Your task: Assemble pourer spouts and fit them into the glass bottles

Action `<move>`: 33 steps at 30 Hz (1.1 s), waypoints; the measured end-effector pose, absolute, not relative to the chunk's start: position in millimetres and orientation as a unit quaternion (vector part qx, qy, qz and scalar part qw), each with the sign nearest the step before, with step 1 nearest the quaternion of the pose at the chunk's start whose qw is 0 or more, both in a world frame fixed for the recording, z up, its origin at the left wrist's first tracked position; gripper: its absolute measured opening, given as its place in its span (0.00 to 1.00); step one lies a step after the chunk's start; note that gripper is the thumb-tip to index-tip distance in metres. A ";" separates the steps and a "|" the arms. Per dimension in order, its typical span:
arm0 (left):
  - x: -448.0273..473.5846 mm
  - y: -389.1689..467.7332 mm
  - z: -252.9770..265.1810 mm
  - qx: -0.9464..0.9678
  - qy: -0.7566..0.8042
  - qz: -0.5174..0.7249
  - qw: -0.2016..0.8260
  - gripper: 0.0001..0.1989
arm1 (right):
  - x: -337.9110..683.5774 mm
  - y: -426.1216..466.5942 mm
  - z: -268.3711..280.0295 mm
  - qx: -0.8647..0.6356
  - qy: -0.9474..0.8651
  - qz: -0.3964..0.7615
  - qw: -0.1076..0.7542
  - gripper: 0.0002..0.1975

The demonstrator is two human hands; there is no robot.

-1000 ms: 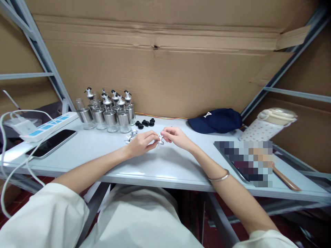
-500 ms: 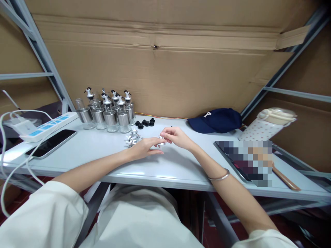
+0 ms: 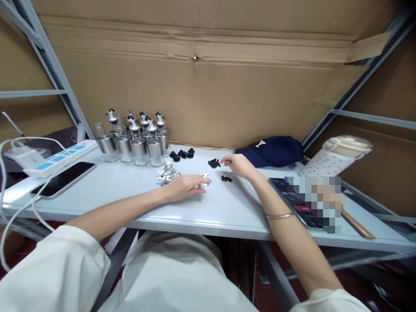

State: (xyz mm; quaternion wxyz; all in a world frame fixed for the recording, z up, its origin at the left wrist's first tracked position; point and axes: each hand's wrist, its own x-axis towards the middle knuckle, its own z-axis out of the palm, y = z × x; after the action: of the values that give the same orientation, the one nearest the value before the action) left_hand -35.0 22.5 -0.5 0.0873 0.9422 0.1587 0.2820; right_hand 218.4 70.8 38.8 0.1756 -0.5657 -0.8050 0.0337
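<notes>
My left hand [image 3: 185, 187] is closed on a small silver pourer top [image 3: 204, 183], held upright just above the table by fingers and thumb. To its left lies a cluster of loose silver pourer tops [image 3: 167, 174]. My right hand [image 3: 239, 165] is at the right edge of a pile of small black lever-like pieces [image 3: 214, 163], its fingers bent and slightly apart with nothing visible between them. A few tinier black parts [image 3: 226, 178] lie nearer to me, below that hand. Further back sits a group of black round stoppers [image 3: 182, 154].
Several glass bottles with steel sleeves [image 3: 139, 149], some topped with pourers, stand at the back left. A power strip [image 3: 65, 159] and a phone [image 3: 65, 180] lie at left. On the right are a navy cap [image 3: 273, 151], a speckled tumbler [image 3: 334, 158] and another phone [image 3: 292, 197].
My right hand has left the pourer top and moved right and back to the black pieces, uncovering both small piles. My left hand keeps the pourer top in nearly the same place.
</notes>
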 end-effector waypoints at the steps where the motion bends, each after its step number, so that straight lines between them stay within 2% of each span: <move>1: -34.8 22.5 -0.6 0.943 0.158 0.279 0.087 0.16 | 222.2 72.9 37.0 -0.576 -0.803 0.041 0.151 0.15; 12: -32.9 21.9 -0.8 0.944 0.149 0.277 0.096 0.16 | 245.3 68.7 53.8 -0.536 -0.814 0.220 0.046 0.09; 20: -33.2 21.5 -0.2 0.945 0.155 0.273 0.091 0.16 | 242.1 66.6 50.6 -0.548 -0.800 0.241 0.043 0.07; 33: -32.7 21.2 -1.0 0.949 0.153 0.266 0.076 0.16 | 238.1 68.5 46.2 -0.557 -0.805 0.204 0.028 0.07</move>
State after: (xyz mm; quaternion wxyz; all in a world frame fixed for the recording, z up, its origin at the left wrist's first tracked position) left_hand -32.7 21.2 -1.0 0.0764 0.9488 0.1529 0.2656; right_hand 238.1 68.5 46.2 0.0280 -0.5571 -0.8046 0.2038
